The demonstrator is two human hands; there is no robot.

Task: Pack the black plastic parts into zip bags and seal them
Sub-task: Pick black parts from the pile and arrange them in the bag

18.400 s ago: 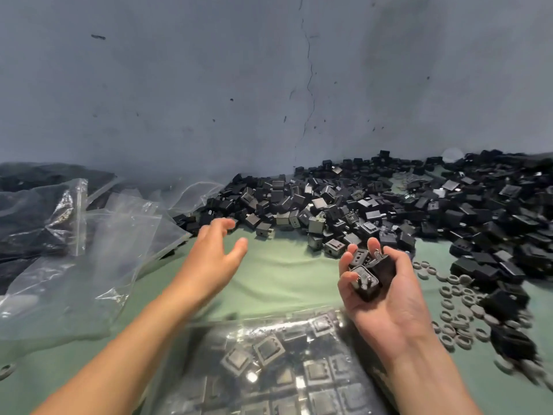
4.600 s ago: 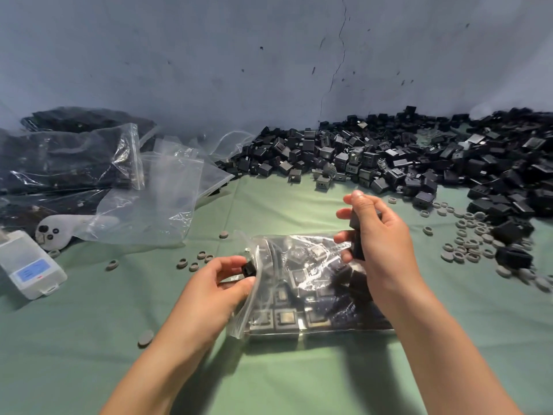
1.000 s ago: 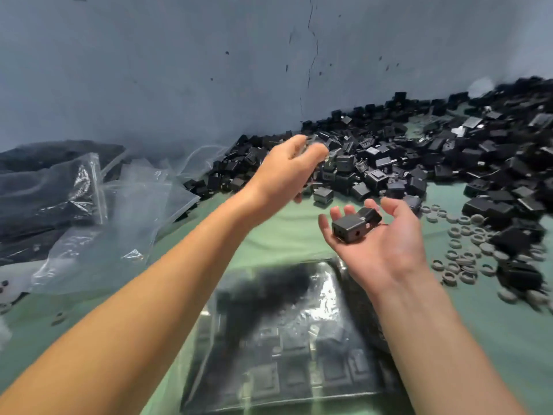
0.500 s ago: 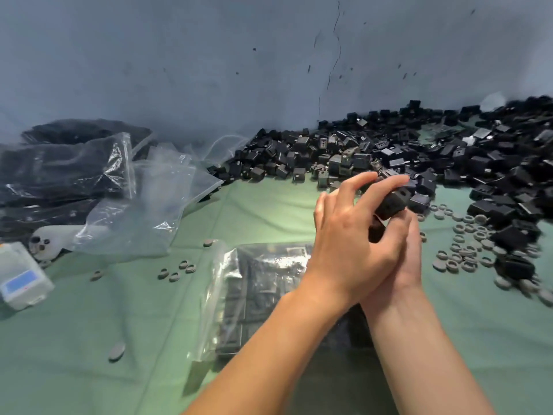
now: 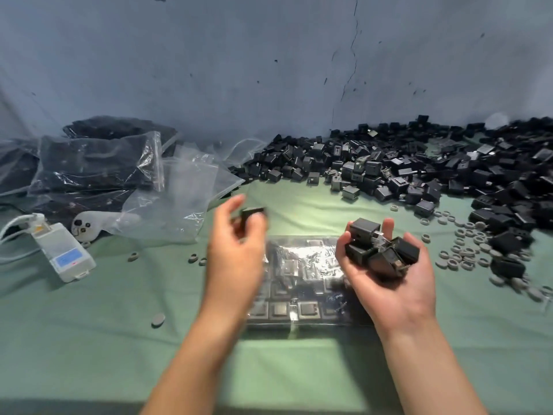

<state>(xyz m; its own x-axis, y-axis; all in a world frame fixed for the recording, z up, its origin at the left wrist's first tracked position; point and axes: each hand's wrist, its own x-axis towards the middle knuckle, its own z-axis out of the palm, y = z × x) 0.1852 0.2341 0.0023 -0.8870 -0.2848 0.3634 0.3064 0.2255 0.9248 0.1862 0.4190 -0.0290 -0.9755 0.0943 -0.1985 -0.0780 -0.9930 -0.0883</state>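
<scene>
Above the zip bag [image 5: 305, 265], the left hand [image 5: 236, 259] is pinching one black part [image 5: 253, 214], the right hand [image 5: 395, 295] cupping a handful [image 5: 378, 250], each best slid in flat

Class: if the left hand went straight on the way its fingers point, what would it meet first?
Probably the near edge of the pile of black parts, beyond bare green cloth. The left hand, pinching one black part, is raised, so depth is unclear.
</scene>
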